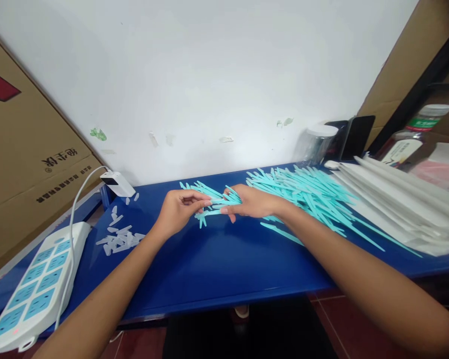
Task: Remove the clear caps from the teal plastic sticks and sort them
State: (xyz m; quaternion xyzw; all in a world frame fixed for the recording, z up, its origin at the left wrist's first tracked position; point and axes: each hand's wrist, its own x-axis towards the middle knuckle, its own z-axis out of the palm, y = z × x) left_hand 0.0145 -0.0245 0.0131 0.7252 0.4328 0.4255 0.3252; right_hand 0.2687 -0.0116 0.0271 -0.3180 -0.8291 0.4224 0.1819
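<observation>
- Near left, a white power strip (41, 284) is parked with a cable (72, 229) draped over it, presumably kept to the side so the left forearm isn't crowded.
- Farther up on that side, small clear pieces (121, 240) are scattered on the blue table (217, 274), within easy reach of the left hand (179, 209), probably on purpose.
- Mid-table, a few teal sticks (232, 198) are gripped in the right hand (249, 202), thumb and fingers closed round them, seemingly so the ends are aimed leftward.
- Left thumb and index are pinched together at a stick's end, fingertips only, which kinda suits something that thin; whether a clear piece is in there too can't be told.
- Off to the right, a big stick pile (307, 192) is heaped beyond the right forearm, with white packets (407, 214) stacked beside it.
- Far right, a lidded jar (316, 147) is stood near the wall (224, 75), likely to be out of the way.
</observation>
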